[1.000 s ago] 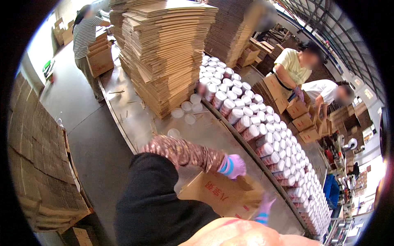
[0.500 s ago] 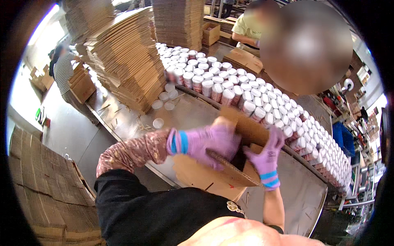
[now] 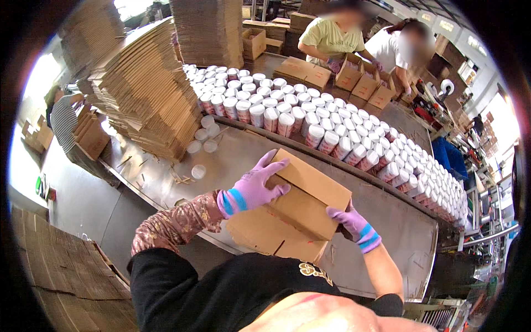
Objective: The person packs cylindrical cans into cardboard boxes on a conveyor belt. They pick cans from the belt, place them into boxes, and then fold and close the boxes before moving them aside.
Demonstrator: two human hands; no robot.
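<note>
A brown cardboard box [image 3: 287, 202] sits on the steel table in front of me, its top flaps folded down. My left hand [image 3: 257, 182], in a lilac glove with blue cuff bands, grips the upper left end of the box, fingers bent over the flaps. My right hand [image 3: 354, 224], gloved the same way, holds the right end, its fingers partly hidden behind the box. Several loose clear plastic lids [image 3: 198, 171] lie to the upper left on the table.
Rows of white-lidded cans [image 3: 332, 133] line the table's far side. Tall flattened-cardboard stacks [image 3: 146, 94] stand left, more [image 3: 66, 260] at lower left. Two co-workers [image 3: 326, 41], [image 3: 387, 50] handle open boxes [image 3: 365, 86] opposite. Another person [image 3: 66, 122] works far left. A blue bin [image 3: 448, 160] is right.
The box's raised flaps have come down. My left hand has moved from over the opening onto the flaps' left end; my right hand has shifted lower along the right side.
</note>
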